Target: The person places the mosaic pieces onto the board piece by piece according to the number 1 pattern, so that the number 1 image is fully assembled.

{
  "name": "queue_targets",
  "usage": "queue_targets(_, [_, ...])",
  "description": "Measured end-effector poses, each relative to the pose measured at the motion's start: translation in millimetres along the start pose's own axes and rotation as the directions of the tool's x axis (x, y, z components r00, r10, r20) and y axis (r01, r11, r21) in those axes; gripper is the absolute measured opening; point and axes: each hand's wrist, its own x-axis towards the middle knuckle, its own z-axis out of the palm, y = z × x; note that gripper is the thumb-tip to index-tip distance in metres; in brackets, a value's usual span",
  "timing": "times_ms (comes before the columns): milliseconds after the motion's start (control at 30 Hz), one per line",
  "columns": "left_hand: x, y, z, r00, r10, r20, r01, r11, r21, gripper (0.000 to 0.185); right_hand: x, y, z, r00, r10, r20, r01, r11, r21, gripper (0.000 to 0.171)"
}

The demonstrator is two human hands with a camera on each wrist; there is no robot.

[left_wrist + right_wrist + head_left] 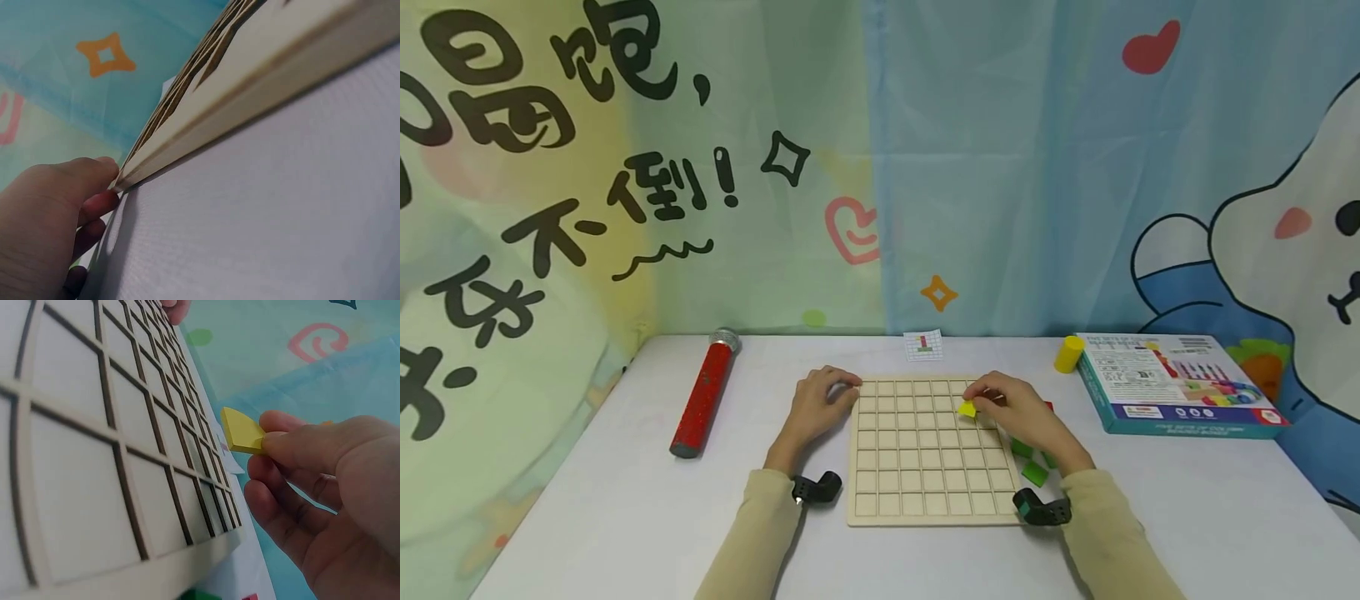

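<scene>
A pale wooden grid board (934,525) with square recesses lies flat on the white table. My left hand (817,410) holds the board's far left corner, its thumb and fingertips right at the edge in the left wrist view. Between thumb and index finger, my right hand (1017,410) pinches a small yellow wedge-shaped tile (240,431) with one curved side. That tile is held over the far right part of the grid, above the recesses. Several green pieces (1035,473) lie by the board's right edge, partly hidden under my right hand, and a red piece (1049,406) peeks out behind it.
A small card (922,345) with a coloured figure on a grid lies behind the board. To the right are a yellow cylinder (1069,354) and a flat printed box (1180,383). A red microphone (706,396) lies at the left. A printed curtain (970,167) hangs behind the table.
</scene>
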Motion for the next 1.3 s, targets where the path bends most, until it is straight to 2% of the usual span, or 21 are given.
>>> queue_targets(400, [0.4,-1.4,-1.3,1.000,0.014,0.006,-0.014,1.000,-0.004,0.014,10,-2,5,0.999,-0.013,0.030,0.013,1.000,-0.017,0.013])
queue_targets(633, [0.9,-0.6,-2.5,1.000,0.007,0.008,-0.007,1.000,-0.001,0.014,17,-5,8,0.998,0.016,0.054,-0.016,1.000,0.011,0.013])
queue_targets(800, [1.3,-1.1,-0.9,1.000,0.005,0.013,-0.005,1.000,-0.011,0.014,21,-6,10,0.997,0.002,0.074,-0.003,1.000,0.017,0.012])
queue_targets(967, [2.7,-1.1,1.4,1.000,0.026,0.008,-0.026,1.000,-0.005,0.014,25,-6,13,0.996,0.010,0.084,-0.010,1.000,0.007,0.012])
queue_targets(1100, [2.7,-0.3,1.0,0.999,0.034,0.002,-0.034,0.999,0.003,0.014,30,-9,14,0.997,-0.019,0.081,0.019,1.000,-0.004,0.011])
queue_targets(1300, [1.0,-1.4,-0.3,0.999,0.032,-0.007,-0.032,0.999,0.018,0.014,39,-17,19,0.992,-0.072,0.106,0.067,0.997,0.043,0.011])
